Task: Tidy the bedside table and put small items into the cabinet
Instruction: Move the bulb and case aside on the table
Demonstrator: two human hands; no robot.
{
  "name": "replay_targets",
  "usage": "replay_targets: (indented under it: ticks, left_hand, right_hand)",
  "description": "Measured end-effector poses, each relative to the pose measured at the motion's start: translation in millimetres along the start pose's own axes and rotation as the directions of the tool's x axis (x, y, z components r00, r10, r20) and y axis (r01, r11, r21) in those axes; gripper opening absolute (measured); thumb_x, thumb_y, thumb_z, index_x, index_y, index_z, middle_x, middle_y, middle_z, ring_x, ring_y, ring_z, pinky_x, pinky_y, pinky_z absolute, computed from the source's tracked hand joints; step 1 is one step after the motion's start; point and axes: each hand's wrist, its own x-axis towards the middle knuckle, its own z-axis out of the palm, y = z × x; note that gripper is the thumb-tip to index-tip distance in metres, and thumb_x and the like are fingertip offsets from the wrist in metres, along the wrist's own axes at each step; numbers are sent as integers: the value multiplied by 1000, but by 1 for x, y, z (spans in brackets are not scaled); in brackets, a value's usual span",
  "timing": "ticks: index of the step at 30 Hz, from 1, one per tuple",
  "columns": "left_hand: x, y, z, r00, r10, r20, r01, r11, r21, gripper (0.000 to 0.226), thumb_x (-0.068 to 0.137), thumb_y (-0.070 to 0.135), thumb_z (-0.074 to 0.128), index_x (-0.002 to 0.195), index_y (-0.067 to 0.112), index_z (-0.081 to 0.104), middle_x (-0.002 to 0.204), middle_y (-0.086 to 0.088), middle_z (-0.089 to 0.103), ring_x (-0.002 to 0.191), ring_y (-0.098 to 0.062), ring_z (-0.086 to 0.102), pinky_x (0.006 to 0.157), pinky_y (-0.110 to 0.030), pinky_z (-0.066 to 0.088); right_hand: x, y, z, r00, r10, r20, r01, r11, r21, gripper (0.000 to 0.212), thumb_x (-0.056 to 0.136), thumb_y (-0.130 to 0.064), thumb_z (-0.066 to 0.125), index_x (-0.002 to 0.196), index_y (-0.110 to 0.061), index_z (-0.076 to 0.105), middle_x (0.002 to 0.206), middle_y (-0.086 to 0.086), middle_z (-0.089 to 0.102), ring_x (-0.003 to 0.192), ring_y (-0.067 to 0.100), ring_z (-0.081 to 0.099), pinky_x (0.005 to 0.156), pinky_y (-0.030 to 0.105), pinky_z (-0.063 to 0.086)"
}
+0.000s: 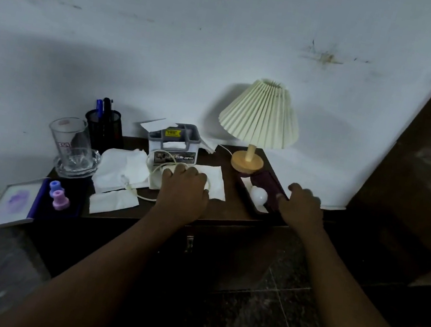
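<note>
Over the bedside table [233, 204], two hands settle on clutter still to be cleared.
Left hand [185, 189] curls down onto the coiled white cord [145, 197] and the tissue [217, 181] at the top's centre; whether it has closed on the cord I cannot tell. Right hand [303, 207] grips the dark tray [256, 210] at three o'clock, thumb inside beside the bulb [258, 195]. Best, I judge, to gather the whole coil before lifting so no loop snags the lamp [260, 113] at one o'clock, and to keep the tray level so the bulb cannot roll. The cabinet [212, 237] waits shut at six o'clock.
</note>
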Motion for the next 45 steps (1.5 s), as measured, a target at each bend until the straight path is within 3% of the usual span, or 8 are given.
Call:
replay_targets:
  ticks: [3,8,16,21,28,33,36,45]
  left_hand:
    - [-1,-14,1,995,-97,18,96,995,32,47,91,56,49,114,19,66,115,-8,70,114,-33,60,96,-46,44]
    - [-11,-17,7,978,-150,145,154,988,-15,66,86,73,48,120,17,57,115,-9,68,106,-33,63,88,-46,47]
    - [-12,-21,1,983,-167,76,175,979,-108,27,90,38,58,98,13,61,99,-11,69,94,-34,68,70,-35,38]
    - [-10,-35,-10,984,-170,52,178,962,-209,18,91,31,56,82,16,53,88,-8,66,86,-30,65,70,-36,48]
    - [-13,-44,-30,950,-312,16,271,799,-537,31,89,40,71,79,11,67,74,-3,67,73,-23,63,63,-37,49]
    - [-12,-31,-26,932,-363,10,269,672,-690,31,86,43,75,77,13,74,72,2,72,71,-15,66,69,-37,53]
    - [-9,1,-19,960,-269,-82,162,769,-619,25,89,42,71,83,17,69,79,3,70,76,-16,64,68,-33,49]
    - [-11,85,-2,976,92,-199,-181,849,-497,33,94,51,53,105,24,69,96,1,69,91,-20,61,77,-41,50]
  right_hand:
    - [2,-16,-5,984,-129,-123,116,988,-103,40,99,-48,51,121,-17,63,120,14,63,114,39,54,90,48,41]
    - [3,-35,8,976,-216,30,218,961,-172,39,94,-63,43,97,-29,62,104,4,69,106,31,58,84,45,26]
    - [-7,-58,2,971,-221,-86,208,969,-136,37,94,-56,48,78,-24,56,86,2,66,94,30,62,84,43,35]
    - [-22,-96,8,919,-364,-153,369,930,4,37,96,-55,54,106,-22,66,105,5,68,108,33,59,96,52,40]
    - [-21,-126,42,922,-387,-19,371,895,-247,40,101,-55,45,122,-25,62,120,3,69,123,30,53,99,48,32]
    - [-23,-124,8,947,-255,-194,309,885,348,38,104,-42,48,92,-11,67,88,9,66,88,28,62,85,49,51]
    - [-37,-124,-11,976,-217,27,143,727,672,53,99,-54,55,88,-5,70,80,12,70,75,24,68,74,44,55]
    - [-26,-68,-30,970,169,176,-237,490,839,19,86,-21,73,97,-5,73,85,15,77,78,31,76,69,45,62]
